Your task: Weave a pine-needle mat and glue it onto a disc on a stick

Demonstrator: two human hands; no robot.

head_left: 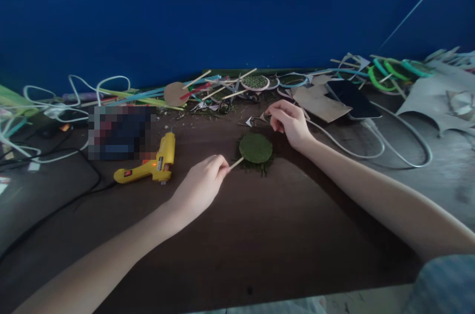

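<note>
My left hand [206, 180] pinches the thin wooden stick [236, 162] of a round green disc [256, 148]. Ragged dark green bits [261, 168] stick out around the disc's edge, low over the table or on it. Above and right of the disc, my right hand [288, 123] is closed, thumb and fingers together at a small brownish piece [264, 116] that I cannot make out. A small pale pointed scrap [248, 121] lies just left of those fingertips. Neither hand touches the yellow glue gun [163, 158], which rests left of my left hand with a small orange light on it.
Along the blue wall [237, 12] lie sticks, a tan cardboard disc [176, 94], green-filled rings [255, 82] and scissors [226, 105]. A phone [352, 100] with a white cable [403, 163] is at right beside brown card [321, 101]. A black cord [55, 215] crosses the left side.
</note>
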